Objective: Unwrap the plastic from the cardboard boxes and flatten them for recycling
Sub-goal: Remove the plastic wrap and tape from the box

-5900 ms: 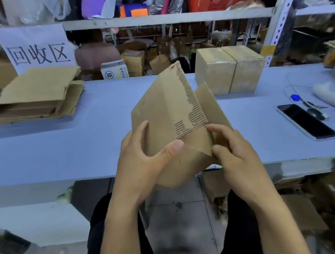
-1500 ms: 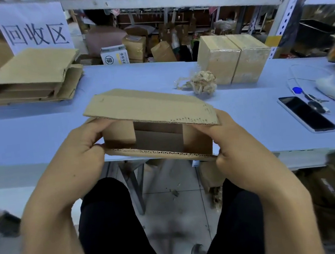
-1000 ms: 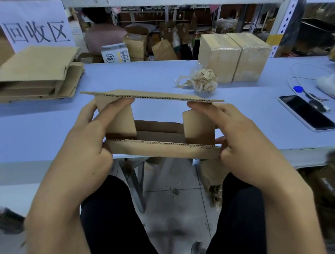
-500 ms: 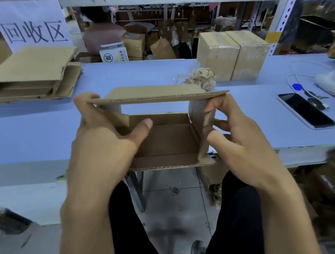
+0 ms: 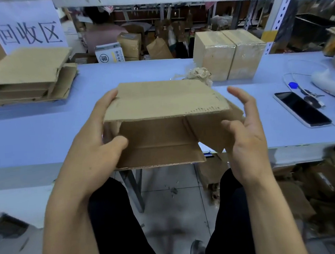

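A brown cardboard box (image 5: 161, 115), opened up and partly collapsed, hangs in front of me over the near edge of the blue table (image 5: 39, 136). My left hand (image 5: 94, 149) grips its left end, thumb on the inner panel and fingers round the outside. My right hand (image 5: 243, 131) is at the right end with fingers spread; its thumb lies on a loose flap. Two boxes wrapped in plastic (image 5: 229, 53) stand side by side at the back of the table. A crumpled wad of plastic wrap (image 5: 198, 75) lies just in front of them.
A stack of flattened cardboard (image 5: 27, 77) lies at the back left under a white sign (image 5: 25, 26). A phone (image 5: 301, 108), keys and a white roll lie on the right. Shelves with boxes stand behind the table. Loose cardboard sits on the floor at the right.
The box has folded flatter, its top panel tipping down toward me. My right hand has let go of the right flap and spread its fingers. My left hand keeps its grip.
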